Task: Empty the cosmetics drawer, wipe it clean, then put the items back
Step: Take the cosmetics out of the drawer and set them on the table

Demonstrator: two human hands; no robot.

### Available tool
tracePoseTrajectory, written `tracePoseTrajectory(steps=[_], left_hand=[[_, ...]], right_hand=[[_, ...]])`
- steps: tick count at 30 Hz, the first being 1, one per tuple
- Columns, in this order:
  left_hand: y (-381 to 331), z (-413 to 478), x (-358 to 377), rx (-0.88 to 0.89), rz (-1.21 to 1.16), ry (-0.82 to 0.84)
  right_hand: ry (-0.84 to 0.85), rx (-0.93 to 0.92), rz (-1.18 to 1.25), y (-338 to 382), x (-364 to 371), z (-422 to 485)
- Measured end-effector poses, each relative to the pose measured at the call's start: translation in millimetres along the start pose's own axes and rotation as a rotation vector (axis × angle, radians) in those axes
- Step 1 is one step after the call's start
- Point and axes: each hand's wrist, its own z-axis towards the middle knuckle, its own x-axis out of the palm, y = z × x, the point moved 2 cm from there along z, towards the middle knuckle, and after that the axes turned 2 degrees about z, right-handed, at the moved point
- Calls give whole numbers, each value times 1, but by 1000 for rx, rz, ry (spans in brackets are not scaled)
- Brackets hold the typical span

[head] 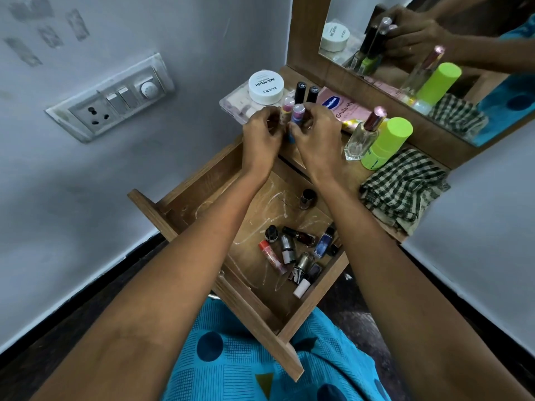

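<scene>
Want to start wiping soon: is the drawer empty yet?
Not empty. The open drawer holds a cluster of small bottles near its front right corner, plus one lone bottle farther back.

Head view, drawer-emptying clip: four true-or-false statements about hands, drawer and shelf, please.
1. The open wooden drawer is already empty. False: several small bottles still lie in it.
2. The left hand and right hand each hold a small clear-capped tube. True.
3. The green-checked cloth lies inside the drawer. False: it lies on the wooden shelf.
4. The lime-green cylindrical container stands beside the clear glass perfume bottle. True.
</scene>
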Motion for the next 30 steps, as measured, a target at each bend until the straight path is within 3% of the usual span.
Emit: tracePoseTrajectory(steps=[30], left_hand=[[8,-25,-17,-48,49,5]], right_hand=[[-28,37,54,-15,-4,-22]])
